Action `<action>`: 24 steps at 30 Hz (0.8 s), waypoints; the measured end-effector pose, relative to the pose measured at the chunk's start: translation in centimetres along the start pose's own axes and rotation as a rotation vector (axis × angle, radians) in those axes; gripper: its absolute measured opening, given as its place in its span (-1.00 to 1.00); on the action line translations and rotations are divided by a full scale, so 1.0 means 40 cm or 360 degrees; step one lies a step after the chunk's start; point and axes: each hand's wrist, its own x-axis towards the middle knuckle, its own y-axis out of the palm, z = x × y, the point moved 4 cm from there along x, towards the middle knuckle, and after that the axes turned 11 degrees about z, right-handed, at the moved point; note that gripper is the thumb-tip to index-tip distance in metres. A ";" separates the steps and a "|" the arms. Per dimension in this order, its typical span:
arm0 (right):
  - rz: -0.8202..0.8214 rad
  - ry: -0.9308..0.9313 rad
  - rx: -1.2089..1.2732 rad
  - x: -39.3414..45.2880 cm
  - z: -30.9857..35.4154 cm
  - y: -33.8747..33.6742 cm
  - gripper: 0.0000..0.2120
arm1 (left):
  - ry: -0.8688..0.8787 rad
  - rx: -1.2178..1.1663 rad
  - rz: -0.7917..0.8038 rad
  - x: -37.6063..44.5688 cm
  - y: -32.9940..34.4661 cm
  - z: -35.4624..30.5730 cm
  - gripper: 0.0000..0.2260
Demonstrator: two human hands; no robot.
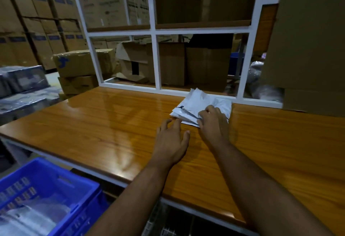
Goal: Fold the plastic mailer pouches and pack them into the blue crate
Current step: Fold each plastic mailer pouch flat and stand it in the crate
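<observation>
My right hand pinches the near edge of the flat white plastic mailer pouches stacked far back on the glossy wooden table, apparently to peel one off, while my left hand hovers spread and empty beside them, ready to fold.

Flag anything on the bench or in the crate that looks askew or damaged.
Only the white mailer pouches stand out: the pile is fanned crookedly, rumpled under the right hand. Crate looks intact.

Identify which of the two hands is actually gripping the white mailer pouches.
The right hand: its fingers curl onto the near edge of the mailer pouches. The left hand lies spread over the wooden table, just short of the stack.
</observation>
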 end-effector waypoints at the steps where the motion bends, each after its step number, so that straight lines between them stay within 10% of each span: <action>1: -0.0044 0.0002 0.0032 0.000 -0.005 -0.004 -0.81 | -0.0025 -0.0032 0.0010 0.004 0.002 0.006 -0.43; 7: -0.0245 -0.0195 0.0537 -0.069 -0.030 -0.068 -0.92 | -0.0070 -0.0157 0.0010 0.001 -0.003 0.011 -0.50; 17: 0.0123 -0.0168 0.1111 -0.296 -0.213 -0.200 -0.91 | -0.0207 -0.1104 -0.0247 -0.047 -0.047 0.029 -0.62; 24: 0.0584 -0.0027 0.0838 -0.361 -0.287 -0.243 -0.78 | 0.0558 -0.0012 0.0464 -0.101 -0.008 -0.101 -0.61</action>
